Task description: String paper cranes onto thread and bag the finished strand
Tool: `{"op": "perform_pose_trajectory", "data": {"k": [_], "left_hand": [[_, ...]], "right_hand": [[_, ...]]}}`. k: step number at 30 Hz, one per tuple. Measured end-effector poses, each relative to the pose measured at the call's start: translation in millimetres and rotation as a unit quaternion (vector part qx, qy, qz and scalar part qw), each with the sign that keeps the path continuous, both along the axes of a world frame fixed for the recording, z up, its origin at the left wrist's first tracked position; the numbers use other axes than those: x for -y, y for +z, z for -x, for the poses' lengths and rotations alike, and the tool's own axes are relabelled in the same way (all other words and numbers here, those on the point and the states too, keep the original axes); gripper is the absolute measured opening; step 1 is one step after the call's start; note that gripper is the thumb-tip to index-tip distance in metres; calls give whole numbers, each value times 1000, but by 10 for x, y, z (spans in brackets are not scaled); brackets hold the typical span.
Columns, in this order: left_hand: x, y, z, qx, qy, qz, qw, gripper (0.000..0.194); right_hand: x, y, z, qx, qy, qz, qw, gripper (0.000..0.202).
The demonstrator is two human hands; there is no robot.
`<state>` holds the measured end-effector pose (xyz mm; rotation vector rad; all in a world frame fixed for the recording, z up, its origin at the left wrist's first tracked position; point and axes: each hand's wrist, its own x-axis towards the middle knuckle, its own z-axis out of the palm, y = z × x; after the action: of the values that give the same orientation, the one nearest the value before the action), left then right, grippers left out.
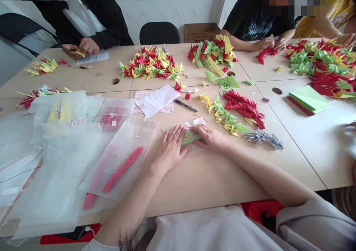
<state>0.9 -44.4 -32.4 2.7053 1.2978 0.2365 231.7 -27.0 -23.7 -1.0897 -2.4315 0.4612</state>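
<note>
In front of me on the table lies a clear plastic bag [191, 151] with green folded paper [188, 139] inside and a small red-and-white label on it. My left hand [170, 149] rests flat on the bag's left side, fingers stretched and slightly apart. From the right, my right hand [213, 136] presses on the other end with its fingers extended. A crumpled white piece [198, 122] shows just beyond the bag. Beyond my hands are a black pen [185, 105] and a white paper slip [157, 101] over a label sheet [168, 108].
Flat plastic bags [63, 165] cover the left side, some holding pink or yellow paper. Strung paper cranes [244, 108] lie to the right, near a green paper stack [310, 98]. Crane heaps [152, 62] stand farther back. Other people's hands [89, 46] work across the table.
</note>
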Motion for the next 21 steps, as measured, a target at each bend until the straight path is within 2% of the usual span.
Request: {"op": "perform_pose_trajectory", "data": {"k": [3, 6, 8, 11, 14, 16, 19, 21], "left_hand": [[-20, 15, 36, 7, -9, 9, 1000, 74], [-40, 73, 47, 29, -4, 11, 1000, 76], [-42, 123, 15, 43, 15, -4, 999, 75], [-23, 154, -87, 51, 37, -31, 998, 73], [10, 102, -187, 42, 61, -31, 997, 77], [26, 45, -220, 27, 74, -25, 997, 79], [34, -17, -220, 3, 73, -21, 997, 80], [30, -33, -207, -2, 64, -19, 998, 83]], "right_hand": [[3, 35, -195, 3, 48, 11, 999, 54], [-2, 195, -398, 24, 87, 13, 996, 61], [-11, 338, -423, 20, 70, 5, 997, 59], [-24, 447, -234, 8, 22, -6, 1000, 47], [-18, 322, 70, 34, 1, -25, 999, 48], [1, 159, 218, 46, 19, -31, 998, 63], [38, -44, 294, 63, 26, -40, 997, 76], [57, -106, 282, 76, 25, -44, 996, 80]]}}
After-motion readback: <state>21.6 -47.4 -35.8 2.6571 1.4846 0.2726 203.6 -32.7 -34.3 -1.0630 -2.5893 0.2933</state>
